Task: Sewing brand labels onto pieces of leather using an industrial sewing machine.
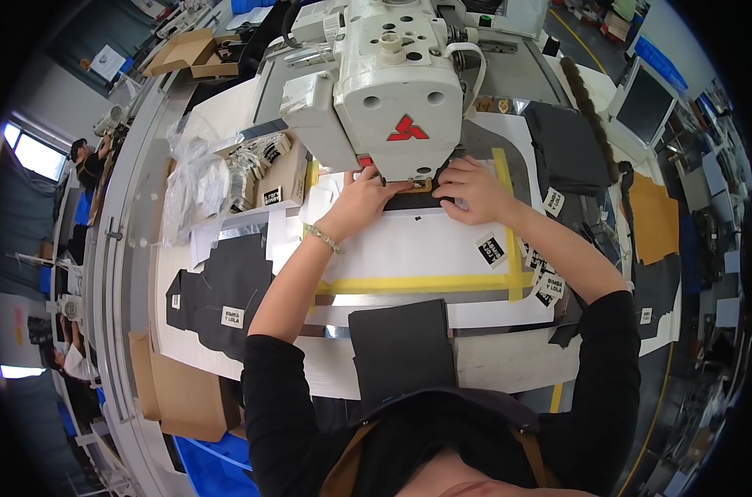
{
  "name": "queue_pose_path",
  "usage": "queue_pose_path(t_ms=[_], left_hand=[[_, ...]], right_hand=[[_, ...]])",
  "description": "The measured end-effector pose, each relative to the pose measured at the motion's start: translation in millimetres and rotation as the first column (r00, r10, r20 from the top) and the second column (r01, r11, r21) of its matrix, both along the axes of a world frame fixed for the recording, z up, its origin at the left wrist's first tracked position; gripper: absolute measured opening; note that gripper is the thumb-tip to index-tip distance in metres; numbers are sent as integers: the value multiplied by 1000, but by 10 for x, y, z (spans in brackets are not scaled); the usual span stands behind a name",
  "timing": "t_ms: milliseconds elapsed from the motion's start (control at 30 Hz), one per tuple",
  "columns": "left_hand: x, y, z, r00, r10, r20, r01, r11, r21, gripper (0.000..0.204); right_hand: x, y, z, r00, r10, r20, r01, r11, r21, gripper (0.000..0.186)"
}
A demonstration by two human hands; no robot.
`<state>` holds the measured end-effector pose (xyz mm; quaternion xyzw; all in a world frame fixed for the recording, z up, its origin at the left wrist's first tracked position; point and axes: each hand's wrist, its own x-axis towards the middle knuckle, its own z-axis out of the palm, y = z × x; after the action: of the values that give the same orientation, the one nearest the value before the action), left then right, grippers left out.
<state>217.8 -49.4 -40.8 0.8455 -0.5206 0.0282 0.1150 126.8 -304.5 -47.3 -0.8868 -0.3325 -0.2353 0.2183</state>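
Under the head of a large white sewing machine [396,99] lies a strip of black fabric [409,201], partly covered by the machine's small brownish clamp [415,187]. My left hand [361,201] reaches in from the left, fingers apart and stretched out, one fingertip at the clamp's edge by the fabric. On the other side, my right hand [473,192] has its fingers curled onto the fabric's right end. The machine head hides part of the fabric and the needle area. Below the hands spreads a white work sheet [401,248] bordered with yellow tape [409,286].
At left stands a cardboard box [289,178] of labels beside clear plastic wrap [195,186]. Loose black-and-white labels [492,248] lie right of the sheet. Black fabric pieces sit at the left [235,277], the front edge [402,348] and the right [565,145].
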Motion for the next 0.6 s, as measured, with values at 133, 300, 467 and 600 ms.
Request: queue_pose_path(t_ms=[133, 300, 467, 600], left_hand=[[-18, 26, -17, 1000, 9, -3, -9, 1000, -24, 42], [-19, 44, -43, 999, 39, -8, -40, 998, -44, 42], [-33, 172, 33, 993, 122, -13, -122, 990, -69, 33], [-161, 266, 114, 993, 112, -33, -115, 986, -120, 28]], right_hand=[[10, 16, -17, 1000, -1, -28, 1, 1000, 4, 17], [0, 2, 0, 1000, -3, -30, 3, 1000, 11, 17], [-11, 18, 18, 1000, -13, 20, 13, 1000, 7, 10], [-259, -184, -19, 999, -37, -26, 37, 999, -22, 10]])
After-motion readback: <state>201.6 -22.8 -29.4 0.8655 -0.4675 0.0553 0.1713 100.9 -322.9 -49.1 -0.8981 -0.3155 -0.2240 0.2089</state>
